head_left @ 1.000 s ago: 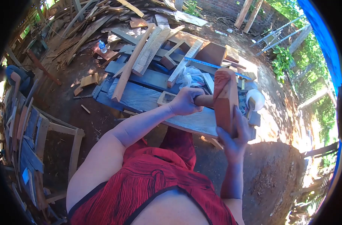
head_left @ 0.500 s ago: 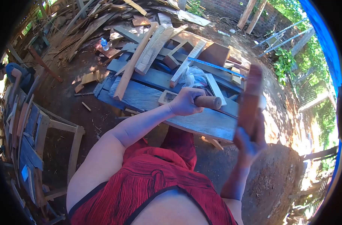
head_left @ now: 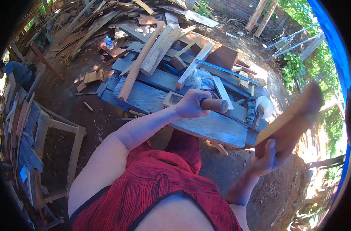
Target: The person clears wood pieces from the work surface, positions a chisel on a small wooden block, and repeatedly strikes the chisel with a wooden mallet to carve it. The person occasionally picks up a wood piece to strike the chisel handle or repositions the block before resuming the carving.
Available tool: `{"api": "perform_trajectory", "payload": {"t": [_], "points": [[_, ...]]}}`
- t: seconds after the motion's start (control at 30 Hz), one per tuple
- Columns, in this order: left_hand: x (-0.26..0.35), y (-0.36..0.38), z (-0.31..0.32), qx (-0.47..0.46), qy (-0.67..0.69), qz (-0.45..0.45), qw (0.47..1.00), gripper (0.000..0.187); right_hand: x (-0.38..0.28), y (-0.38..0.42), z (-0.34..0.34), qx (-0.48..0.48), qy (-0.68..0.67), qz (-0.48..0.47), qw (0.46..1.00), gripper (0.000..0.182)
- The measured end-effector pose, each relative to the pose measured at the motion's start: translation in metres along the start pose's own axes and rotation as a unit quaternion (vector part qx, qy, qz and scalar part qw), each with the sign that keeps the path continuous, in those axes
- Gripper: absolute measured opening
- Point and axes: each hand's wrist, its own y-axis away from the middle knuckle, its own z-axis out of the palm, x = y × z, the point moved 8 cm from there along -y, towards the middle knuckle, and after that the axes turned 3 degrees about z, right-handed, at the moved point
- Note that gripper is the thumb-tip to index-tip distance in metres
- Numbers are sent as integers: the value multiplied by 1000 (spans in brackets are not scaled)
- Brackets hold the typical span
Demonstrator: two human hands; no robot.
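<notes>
My left hand is closed round a thick wooden handle above the near part of the workbench. Its round butt end points right, and the tool's other end is hidden by my fist. Just left of that hand lies a short pale wood piece with a recess in it. Off the bench's right end, my right hand grips the lower end of a long brown wooden block, thumb across its face. The block tilts up and to the right, its far end blurred. The two held things are apart.
The blue-grey workbench carries loose timber, a blue ruler, a plastic bag and a white round object. A wooden frame stands at left. Another person bends over at far left. Scrap wood lies behind.
My right hand has swung the wooden block right and slightly down, away from the left hand, tilting it outward. My left hand keeps its grip in nearly the same place.
</notes>
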Motion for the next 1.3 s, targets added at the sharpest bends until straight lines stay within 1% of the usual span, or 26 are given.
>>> {"api": "perform_trajectory", "payload": {"t": [0.03, 0.1, 0.17, 0.2, 0.3, 0.37, 0.43, 0.47, 0.5, 0.53, 0.57, 0.63, 0.67, 0.73, 0.8, 0.87, 0.9, 0.93, 0.97, 1.0, 1.03, 1.1, 1.13, 1.2, 1.23, 1.3], "points": [[1, -1, -1, 3, -1, 1, 1000, 22, 1, -3, 3, -3, -1, -1, 1000, 52], [3, -2, -2, 14, 11, -4, 1000, 21, 8, -7, 39, -197, 23, 3, 980, 51], [1, 1, 0, 11, 4, 4, 1000, 21, 19, 2, 66, -378, 49, 13, 924, 50], [1, 0, -1, 10, -5, 15, 1000, 20, 26, 8, 77, -464, 61, 15, 883, 50], [4, 2, -4, 6, 20, 16, 1000, 20, 51, 39, 96, -698, 89, 27, 710, 48], [2, 2, -7, 11, 28, 9, 1000, 21, 67, 66, 93, -823, 104, 33, 557, 48], [2, 1, -7, 14, 38, 8, 999, 21, 79, 90, 77, -915, 120, 36, 384, 47], [3, 1, -7, 17, 31, 10, 999, 21, 77, 82, 89, -760, 203, 6, 618, 50], [3, 1, -7, 19, 24, 12, 999, 21, 65, 61, 78, -539, 267, -27, 798, 52], [3, 2, -7, 18, 25, 13, 999, 21, 47, 38, 47, -271, 306, -56, 911, 55], [1, 4, -6, 9, 18, 8, 1000, 21, 45, 37, 42, -269, 307, -56, 911, 55], [0, 4, -9, 2, 8, 3, 1000, 22, 61, 29, 31, -266, 224, 88, 933, 62], [-2, 5, -15, 22, 25, -6, 999, 20, 64, 32, 32, -265, 224, 92, 933, 62], [-4, 3, -27, 42, 44, -15, 998, 19, 82, 33, 22, -175, 134, 177, 959, 64], [-6, 4, -55, 137, 143, -6, 980, 19, 96, 41, 22, -190, 156, 190, 950, 63], [-16, 9, -77, 149, 153, -44, 976, 16, 121, 66, 33, -260, 182, 220, 922, 63], [-22, 13, -88, 159, 159, -76, 971, 14, 135, 77, 32, -260, 185, 227, 920, 63], [-22, 15, -95, 160, 161, -82, 970, 14, 154, 93, 32, -281, 191, 261, 904, 65], [-22, 17, -104, 185, 207, -80, 957, 13, 171, 107, 32, -302, 196, 293, 886, 66], [-24, 20, -113, 210, 251, -76, 942, 13, 180, 116, 32, -303, 196, 296, 884, 66], [-30, 21, -118, 211, 250, -78, 942, 13, 187, 124, 35, -321, 221, 271, 880, 68], [-50, 33, -139, 305, 277, -61, 909, 13, 192, 131, 42, -353, 275, 233, 864, 70], [-56, 35, -145, 306, 276, -60, 909, 13, 190, 132, 46, -355, 274, 232, 863, 70], [-75, 46, -160, 366, 324, -71, 869, 13, 184, 132, 53, -380, 343, 201, 835, 68], [-79, 50, -166, 408, 371, -68, 831, 13, 182, 131, 55, -381, 346, 201, 834, 68], [-84, 54, -177, 413, 394, -63, 819, 13, 181, 129, 56, -392, 376, 207, 814, 68]]}}
